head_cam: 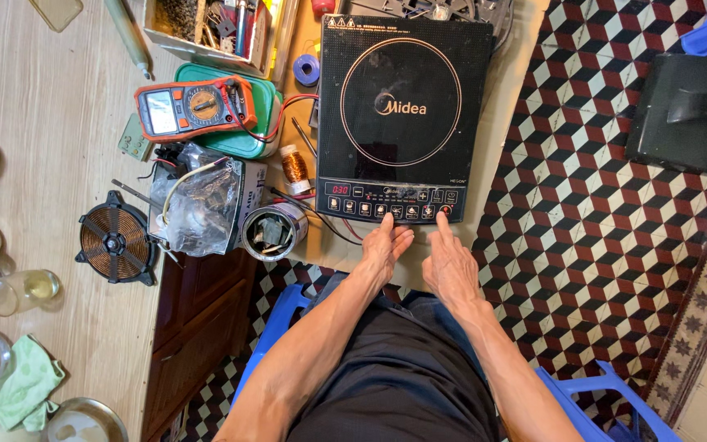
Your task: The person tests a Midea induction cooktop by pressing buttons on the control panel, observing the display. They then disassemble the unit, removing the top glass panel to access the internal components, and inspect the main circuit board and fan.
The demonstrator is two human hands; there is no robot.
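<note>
Bright even daylight, sharp, wide-angle edge distortion

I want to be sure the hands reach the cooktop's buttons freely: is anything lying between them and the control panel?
Nothing visible: the left hand and right hand already touch the induction cooktop at its control panel.

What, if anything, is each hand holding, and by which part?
Nothing is held. The left hand and right hand only reach fingertips to the button strip of the black induction cooker.

Black induction cooker (403,106), display lit
</note>
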